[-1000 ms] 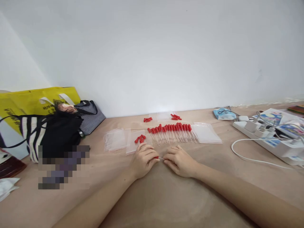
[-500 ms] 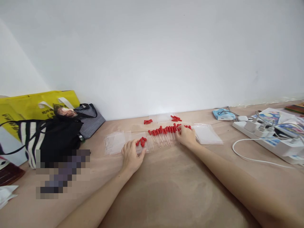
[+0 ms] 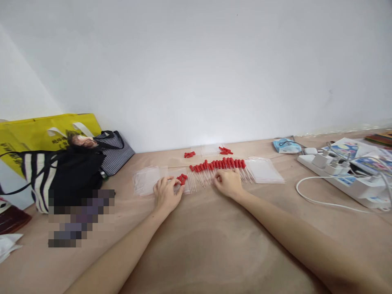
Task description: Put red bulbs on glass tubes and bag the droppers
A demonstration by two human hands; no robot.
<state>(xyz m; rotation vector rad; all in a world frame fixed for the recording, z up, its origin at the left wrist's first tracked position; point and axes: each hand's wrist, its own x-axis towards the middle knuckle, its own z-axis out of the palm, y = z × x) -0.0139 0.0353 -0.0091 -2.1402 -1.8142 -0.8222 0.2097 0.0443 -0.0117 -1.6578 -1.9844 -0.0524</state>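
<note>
A row of several clear droppers with red bulbs (image 3: pixel 228 163) lies across the table, tips toward me. My right hand (image 3: pixel 227 182) rests over the middle of their thin stems, fingers curled together; what they pinch, if anything, is hidden. My left hand (image 3: pixel 168 192) is at the small pile of red bulbs (image 3: pixel 182 179), its thumb and fingers closed around the near side of the pile. That pile lies on a clear bag, beside more clear bags (image 3: pixel 147 181) at the left. A stack of clear bags (image 3: pixel 266 170) lies right of the row.
Two small groups of red bulbs (image 3: pixel 190 154) and clear tubes (image 3: pixel 211 150) lie near the wall. At the left are a black bag (image 3: pixel 70 175), a striped bag (image 3: pixel 114 153) and a yellow bag (image 3: pixel 36 134). A power strip (image 3: pixel 332 175) and blue mask (image 3: pixel 287 145) are at the right.
My right hand has moved left and nearer, off the red bulbs and onto the stems. The left hand's thumb has come in closer to the small red pile. The view has shifted slightly.
</note>
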